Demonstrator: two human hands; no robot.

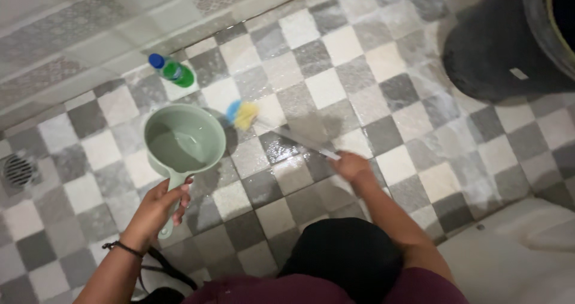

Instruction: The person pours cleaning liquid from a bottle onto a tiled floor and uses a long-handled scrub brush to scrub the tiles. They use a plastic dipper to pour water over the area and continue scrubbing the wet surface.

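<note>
Across the whole view spreads a wet checkered tile floor (335,58) in grey, white and beige squares, meeting a patterned tiled wall (90,34) at the upper left. At the upper right stands a large dark bucket (509,40), cut off by the frame edge. Lower right, a pale raised surface (515,262) borders the tiles. Near the left side, a pale green water dipper (179,141) with some water in it is held just above the floor; the left hand (157,211) has its fingers (182,197) wrapped closed around the dipper's handle, a dark band on the wrist. The right hand (352,166) is closed around the blurred handle of a long scrub brush (242,115), whose yellow and blue head touches the tiles just beside the dipper's rim. Farther back, near the wall, a small green bottle (175,71) with a blue cap lies on the floor. A round floor drain (18,170) sits at the far left edge.
</note>
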